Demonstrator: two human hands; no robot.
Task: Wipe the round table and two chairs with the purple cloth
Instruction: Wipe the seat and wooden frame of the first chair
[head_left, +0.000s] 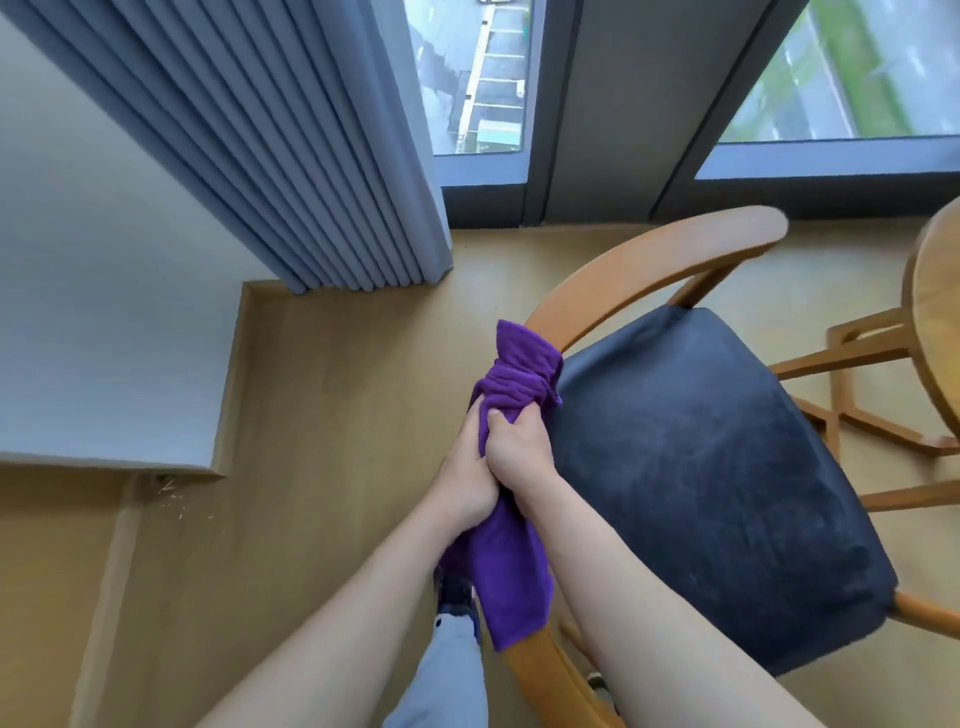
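Note:
The purple cloth (514, 374) is wrapped around the curved wooden backrest of a chair (649, 260) with a dark blue padded seat (701, 467). Both hands clasp the cloth on the rail: my left hand (465, 478) sits on the outer side, my right hand (519, 447) on the seat side, fingers dug into the fabric. A loose end of the cloth hangs down below the hands. The round wooden table (935, 312) shows only as a rim at the right edge. A second chair is not in view.
Grey pleated curtains (291, 156) hang at the left, by a tall window (478, 78). A white wall corner (104, 338) juts out at left. Wooden table legs (857, 374) cross beside the chair. My leg and shoe (452, 623) stand on the tan floor.

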